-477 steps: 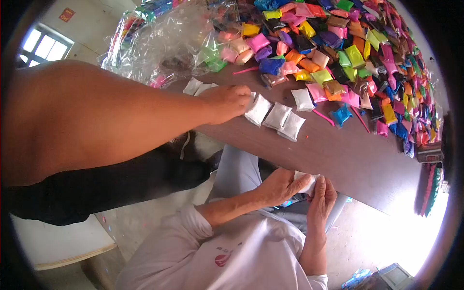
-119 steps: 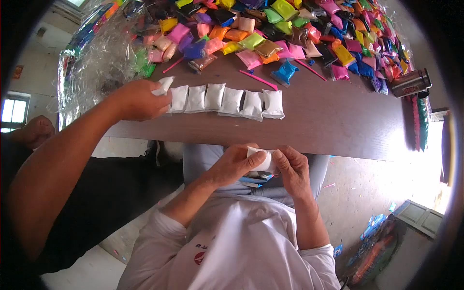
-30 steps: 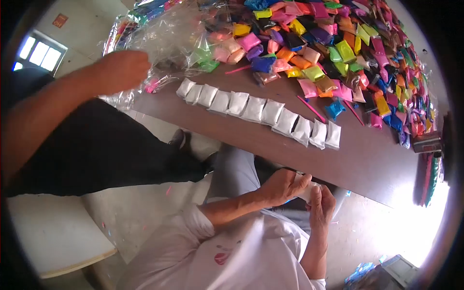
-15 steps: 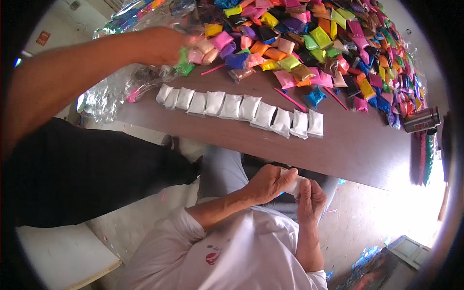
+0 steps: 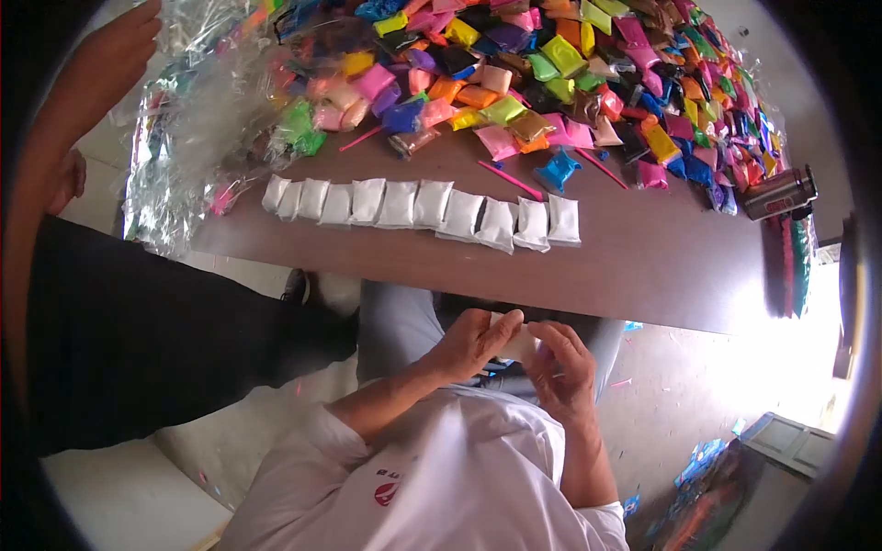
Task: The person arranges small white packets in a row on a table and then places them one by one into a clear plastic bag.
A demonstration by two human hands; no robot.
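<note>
Over my lap, just below the table edge, a small white packet (image 5: 518, 346) is held between my two hands. My left hand (image 5: 473, 343) is closed on its left end, thumb lying along the top. At the packet's other end is my right hand (image 5: 562, 364), its fingers bent over and touching it. A row of several white packets (image 5: 395, 204) lies across the dark brown table (image 5: 661, 262) in front of me.
A big heap of colourful small packets (image 5: 560, 64) covers the table's far side. Pink sticks (image 5: 511, 181) and a blue packet (image 5: 558, 171) lie before it. Clear plastic wrapping (image 5: 175, 156) hangs at left, beside another person's hand (image 5: 115, 55). A metal cup (image 5: 779, 194) stands at right.
The other person's arm has drawn back left from the heap. My right hand's fingers have shifted on the white packet. The view has moved slightly, so the table sits further left and up.
</note>
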